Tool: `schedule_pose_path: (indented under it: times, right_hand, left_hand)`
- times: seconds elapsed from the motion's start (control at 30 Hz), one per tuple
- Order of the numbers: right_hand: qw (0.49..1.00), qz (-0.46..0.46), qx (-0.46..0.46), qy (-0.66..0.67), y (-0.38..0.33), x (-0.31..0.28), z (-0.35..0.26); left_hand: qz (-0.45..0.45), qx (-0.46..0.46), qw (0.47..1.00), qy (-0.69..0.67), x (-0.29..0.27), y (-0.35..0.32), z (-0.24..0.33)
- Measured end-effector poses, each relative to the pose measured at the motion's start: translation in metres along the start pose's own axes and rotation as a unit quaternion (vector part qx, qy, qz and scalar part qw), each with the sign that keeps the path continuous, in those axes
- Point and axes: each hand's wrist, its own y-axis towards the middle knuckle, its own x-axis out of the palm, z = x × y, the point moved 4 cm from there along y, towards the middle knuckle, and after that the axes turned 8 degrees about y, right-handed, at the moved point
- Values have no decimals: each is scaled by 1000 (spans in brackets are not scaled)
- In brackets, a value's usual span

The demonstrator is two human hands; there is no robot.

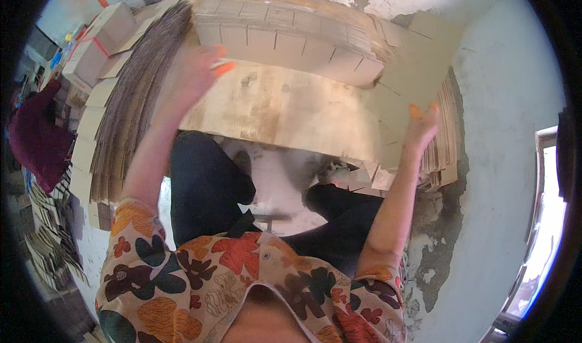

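My left hand (203, 65) is raised over the left part of the wooden board (279, 103), smeared by motion. Orange covers show on its fingertips; thumb and fingers look apart, with nothing seen between them. At the right, my right hand (422, 126), also with orange fingertip covers, closes on the edge of a slotted cardboard sheet (418, 61). That sheet is partly blurred and stands over the board's right end. Along the board's far side a row of slotted cardboard pieces (291, 43) stands packed together.
A long stack of cardboard sheets (136, 94) leans at my left, beside a cardboard box (100, 46). More sheets (448, 131) stand against the right wall (503, 100). A person in dark red (39, 137) is at far left. My knees are below the board.
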Motion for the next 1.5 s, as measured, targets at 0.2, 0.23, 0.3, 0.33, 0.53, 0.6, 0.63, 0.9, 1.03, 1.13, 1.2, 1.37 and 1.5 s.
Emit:
schedule_pose_path:
  times: [0.2,0.23,0.3,0.33,0.53,0.6,0.63,0.9,1.03,1.13,1.2,1.37,1.5]
  right_hand:
    - [993,-78,17,-86,-11,42,-15]
    - [989,-98,33,-109,-11,43,-17]
    - [992,-71,-26,-102,-12,40,-12]
    - [992,-60,-55,-95,-13,40,-9]
    - [989,-67,-43,-126,-16,41,-3]
    - [990,-53,-72,-112,-14,41,-3]
    - [990,-46,-85,-103,-15,41,-4]
    - [991,-2,-126,-37,-16,42,-14]
    - [991,-71,-66,-92,-19,42,-11]
    - [991,-67,-57,-99,-20,42,-12]
    - [991,-52,-80,-88,-20,42,-10]
    - [988,-25,-136,-62,-19,40,-7]
    - [990,-40,-119,-63,-20,41,-7]
  left_hand:
    - [-74,75,994,-12,123,88,92]
    - [-73,93,993,-3,144,99,102]
    - [-71,121,990,12,174,118,122]
    - [-71,131,989,19,186,125,129]
    - [-67,150,982,88,232,146,137]
    - [-40,173,980,89,238,150,135]
    - [-25,188,978,85,238,150,133]
    - [-13,241,970,40,232,132,130]
    - [-28,238,971,28,228,121,135]
    - [-68,198,977,44,231,125,131]
    - [-47,217,974,54,230,130,130]
    - [76,307,948,42,213,131,139]
    - [-105,242,958,115,219,128,144]
